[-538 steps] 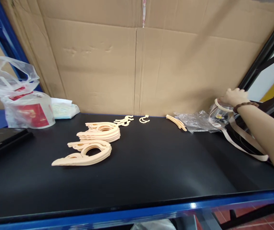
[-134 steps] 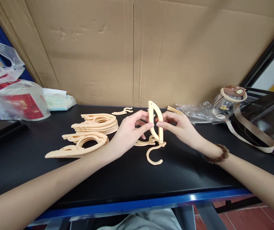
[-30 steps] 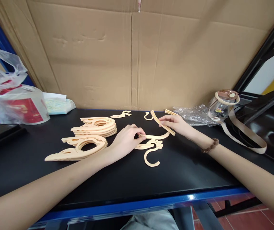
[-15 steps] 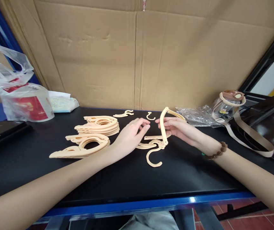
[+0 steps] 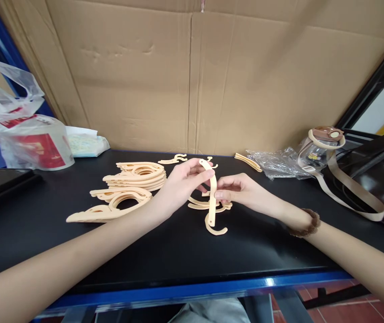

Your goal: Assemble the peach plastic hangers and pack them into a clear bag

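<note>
Both hands grip one beige hanger arm [image 5: 212,197], a curved strip with a hole at each end, raised upright above the table. My left hand [image 5: 188,177] pinches it near its upper end. On its lower middle, the thumb and fingers of my right hand [image 5: 237,188] are closed. Below and behind it lie a beige hook [image 5: 219,232] and more curved hanger pieces [image 5: 196,205], partly hidden by the strip and my hands. Left of my left hand are stacks of folded beige hangers [image 5: 136,179], with another stack [image 5: 111,211] nearer me.
Thin beige strips [image 5: 248,162] lie at the back right by a clear plastic wrapper [image 5: 275,162]. A strapped bottle [image 5: 319,148] stands beyond. At left are a bagged tub [image 5: 40,146], a tissue pack [image 5: 87,142] and a phone [image 5: 3,184]. Loose hanger parts [image 5: 173,159] lie behind; cardboard [image 5: 127,80] walls the back.
My right hand has brought the hanger arm leftward from near the back strips. My left hand has moved right and closed on its upper end.
</note>
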The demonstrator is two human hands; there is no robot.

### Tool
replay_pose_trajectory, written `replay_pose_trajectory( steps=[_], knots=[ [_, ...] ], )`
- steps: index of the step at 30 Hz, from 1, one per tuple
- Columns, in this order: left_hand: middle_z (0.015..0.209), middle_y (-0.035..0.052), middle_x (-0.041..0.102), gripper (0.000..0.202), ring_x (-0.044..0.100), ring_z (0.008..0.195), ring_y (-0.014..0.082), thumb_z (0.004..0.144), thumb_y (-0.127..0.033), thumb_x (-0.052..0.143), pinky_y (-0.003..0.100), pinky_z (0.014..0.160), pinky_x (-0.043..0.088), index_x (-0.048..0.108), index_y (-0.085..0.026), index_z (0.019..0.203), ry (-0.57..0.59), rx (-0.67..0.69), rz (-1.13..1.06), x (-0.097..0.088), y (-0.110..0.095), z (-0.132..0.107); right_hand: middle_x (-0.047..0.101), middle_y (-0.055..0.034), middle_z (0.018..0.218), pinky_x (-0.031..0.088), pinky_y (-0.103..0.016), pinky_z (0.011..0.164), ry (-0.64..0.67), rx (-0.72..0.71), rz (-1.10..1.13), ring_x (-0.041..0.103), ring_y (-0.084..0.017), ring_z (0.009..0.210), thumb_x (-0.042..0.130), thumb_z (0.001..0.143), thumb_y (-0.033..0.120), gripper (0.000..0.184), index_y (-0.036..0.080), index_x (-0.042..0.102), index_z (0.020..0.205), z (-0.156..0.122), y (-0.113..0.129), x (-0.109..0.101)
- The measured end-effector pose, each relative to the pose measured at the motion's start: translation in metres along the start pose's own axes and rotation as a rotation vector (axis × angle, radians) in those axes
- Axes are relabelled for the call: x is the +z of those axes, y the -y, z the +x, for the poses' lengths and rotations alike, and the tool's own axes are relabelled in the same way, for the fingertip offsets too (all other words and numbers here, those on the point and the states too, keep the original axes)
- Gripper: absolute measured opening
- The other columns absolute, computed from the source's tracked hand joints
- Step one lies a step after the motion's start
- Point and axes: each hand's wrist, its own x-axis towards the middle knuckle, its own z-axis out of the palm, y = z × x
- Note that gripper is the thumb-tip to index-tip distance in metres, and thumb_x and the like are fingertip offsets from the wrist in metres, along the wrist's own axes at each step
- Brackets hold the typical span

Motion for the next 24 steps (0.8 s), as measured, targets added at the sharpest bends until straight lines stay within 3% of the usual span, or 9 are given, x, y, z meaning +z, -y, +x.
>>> replay_pose_trajectory(
  steps=[4,7,10,13,16,20,24],
  knots=[
    [0.078,-0.0009,0.056,0.012,0.061,0.075,0.0119,0.088,-0.027,0.053,0.027,0.074,0.053,0.056,-0.016,0.087,-0.069,-0.063,-0.063,-0.003,-0.003,0.0,0.06,-0.0012,0.083,0.043,-0.025,0.064,0.145,-0.098,-0.408,0.056,-0.012,0.071,0.068,0.08,0.044,0.026,0.02,0.073,0.086,-0.005,0.004,-0.013],
    [0.082,-0.0004,0.053,0.01,0.058,0.066,0.0093,0.09,-0.025,0.048,0.023,0.062,0.05,0.053,-0.017,0.088,-0.11,-0.123,-0.07,-0.002,-0.004,0.0,0.058,-0.0012,0.086,0.041,-0.025,0.066,0.191,-0.144,-0.59,0.056,-0.012,0.074,0.066,0.082,0.044,0.024,0.021,0.074,0.086,-0.006,0.005,-0.021],
    [0.08,-0.0018,0.049,0.013,0.043,0.05,0.0041,0.088,-0.021,0.044,0.018,0.043,0.032,0.053,-0.018,0.097,-0.106,-0.15,-0.05,0.001,-0.005,0.0,0.057,-0.0007,0.081,0.038,-0.025,0.062,0.198,-0.111,-0.711,0.054,-0.011,0.069,0.066,0.081,0.046,0.027,0.021,0.074,0.08,-0.007,0.006,-0.026],
    [0.072,-0.0034,0.045,0.02,0.032,0.046,0.0049,0.087,-0.021,0.04,0.02,0.041,0.022,0.053,-0.018,0.102,-0.047,-0.133,0.057,0.001,-0.003,-0.002,0.057,-0.0006,0.079,0.036,-0.025,0.059,0.206,-0.07,-0.762,0.052,-0.011,0.066,0.067,0.08,0.047,0.027,0.02,0.074,0.079,-0.007,0.006,-0.03],
    [0.066,-0.0038,0.046,0.025,0.037,0.049,0.0084,0.091,-0.027,0.035,0.021,0.046,0.028,0.055,-0.019,0.105,-0.015,-0.021,0.323,0.0,0.002,-0.006,0.057,-0.0003,0.078,0.036,-0.024,0.058,0.259,-0.063,-0.708,0.054,-0.012,0.069,0.069,0.078,0.046,0.026,0.023,0.076,0.086,-0.007,0.005,-0.032],
    [0.065,-0.003,0.057,0.028,0.05,0.052,0.0118,0.095,-0.032,0.036,0.023,0.051,0.028,0.053,-0.022,0.115,0.044,0.214,0.922,0.004,0.007,-0.016,0.058,-0.0002,0.075,0.036,-0.023,0.056,0.317,-0.051,-0.659,0.053,-0.01,0.064,0.068,0.08,0.036,0.018,0.023,0.077,0.088,-0.008,0.004,-0.031],
    [0.061,-0.0014,0.062,0.025,0.057,0.052,0.0147,0.096,-0.035,0.035,0.024,0.048,0.02,0.054,-0.019,0.098,0.125,0.374,1.201,0.013,0.006,-0.024,0.061,0.0001,0.075,0.039,-0.023,0.058,0.331,-0.021,-0.558,0.052,-0.01,0.064,0.065,0.077,0.022,0.01,0.019,0.074,0.082,-0.01,0.006,-0.03]
  ],
)
